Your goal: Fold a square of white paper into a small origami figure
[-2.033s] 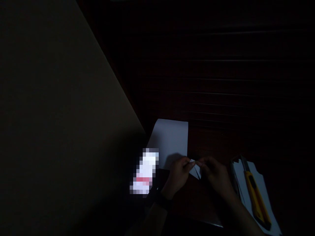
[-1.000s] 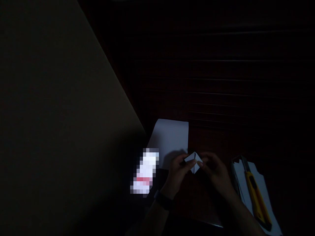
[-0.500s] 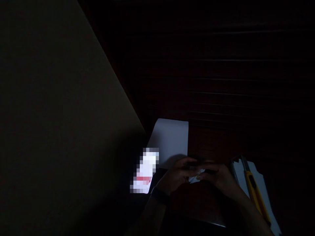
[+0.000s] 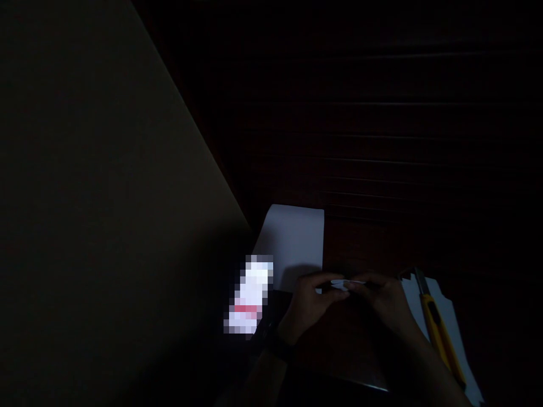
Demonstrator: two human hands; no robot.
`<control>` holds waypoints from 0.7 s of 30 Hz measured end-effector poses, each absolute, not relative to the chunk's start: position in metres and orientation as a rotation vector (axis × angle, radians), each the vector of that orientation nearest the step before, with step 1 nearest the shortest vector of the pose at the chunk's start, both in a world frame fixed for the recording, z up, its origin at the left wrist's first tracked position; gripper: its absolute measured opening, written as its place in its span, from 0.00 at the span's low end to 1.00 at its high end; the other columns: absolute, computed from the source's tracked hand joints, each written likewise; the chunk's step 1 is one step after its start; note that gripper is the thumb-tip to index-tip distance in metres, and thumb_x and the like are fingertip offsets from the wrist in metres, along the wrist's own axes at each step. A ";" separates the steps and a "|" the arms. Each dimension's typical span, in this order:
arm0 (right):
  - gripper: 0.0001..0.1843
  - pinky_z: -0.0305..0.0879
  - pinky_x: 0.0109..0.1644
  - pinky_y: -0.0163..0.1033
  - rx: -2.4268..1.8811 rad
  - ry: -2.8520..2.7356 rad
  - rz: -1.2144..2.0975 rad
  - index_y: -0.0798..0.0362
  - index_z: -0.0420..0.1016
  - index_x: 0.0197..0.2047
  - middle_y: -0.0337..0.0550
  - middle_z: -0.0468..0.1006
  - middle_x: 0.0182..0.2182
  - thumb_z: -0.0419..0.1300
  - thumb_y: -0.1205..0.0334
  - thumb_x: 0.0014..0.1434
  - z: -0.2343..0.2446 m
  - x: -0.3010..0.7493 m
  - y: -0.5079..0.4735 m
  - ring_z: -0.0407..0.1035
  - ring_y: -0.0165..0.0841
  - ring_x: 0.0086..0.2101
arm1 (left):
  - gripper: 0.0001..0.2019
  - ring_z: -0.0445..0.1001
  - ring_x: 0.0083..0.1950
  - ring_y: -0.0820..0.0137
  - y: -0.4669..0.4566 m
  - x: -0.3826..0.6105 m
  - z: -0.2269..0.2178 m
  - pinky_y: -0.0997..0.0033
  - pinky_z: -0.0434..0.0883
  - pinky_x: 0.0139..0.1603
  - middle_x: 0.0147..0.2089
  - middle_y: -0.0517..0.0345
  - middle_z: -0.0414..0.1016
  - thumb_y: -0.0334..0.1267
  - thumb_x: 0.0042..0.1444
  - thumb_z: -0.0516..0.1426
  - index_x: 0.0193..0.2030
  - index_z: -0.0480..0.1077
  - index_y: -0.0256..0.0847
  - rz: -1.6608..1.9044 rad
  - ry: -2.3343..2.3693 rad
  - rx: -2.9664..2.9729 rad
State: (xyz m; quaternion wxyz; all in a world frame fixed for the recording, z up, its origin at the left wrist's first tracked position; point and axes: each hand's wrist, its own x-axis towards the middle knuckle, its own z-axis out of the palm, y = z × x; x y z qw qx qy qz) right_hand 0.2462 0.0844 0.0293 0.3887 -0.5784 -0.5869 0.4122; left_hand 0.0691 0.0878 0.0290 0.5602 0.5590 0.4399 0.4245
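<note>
A small folded piece of white paper (image 4: 340, 284) is pinched between my two hands above the dark wooden table. My left hand (image 4: 311, 299) grips its left side between thumb and fingers, and a dark band circles that wrist. From the other side, my right hand (image 4: 384, 297) pinches the paper with thumb and forefinger. Just beyond my left hand lies a large white sheet of paper (image 4: 297, 237), its upper left corner curved. The light is dim, so the folds are hard to make out.
A lit phone screen (image 4: 250, 294), blurred into blocks, glows left of my hands. On the right a yellow utility knife (image 4: 441, 339) rests on white paper pieces (image 4: 456, 319). A pale wall (image 4: 106, 169) rises at the left, and dark slatted wood (image 4: 382, 135) stands behind.
My hands have turned the folded paper so it now shows as a thin, flatter strip, slightly higher up. My left fingers have drawn back from over it. The other things stay put.
</note>
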 end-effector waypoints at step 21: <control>0.14 0.65 0.41 0.40 -1.350 -1.395 1.491 0.53 0.75 0.38 0.43 0.79 0.35 0.65 0.58 0.47 0.029 0.238 0.084 0.72 0.38 0.36 | 0.16 0.71 0.27 0.72 0.090 0.068 0.016 0.76 0.65 0.27 0.25 0.56 0.75 0.45 0.55 0.53 0.26 0.74 0.37 0.956 1.224 1.486</control>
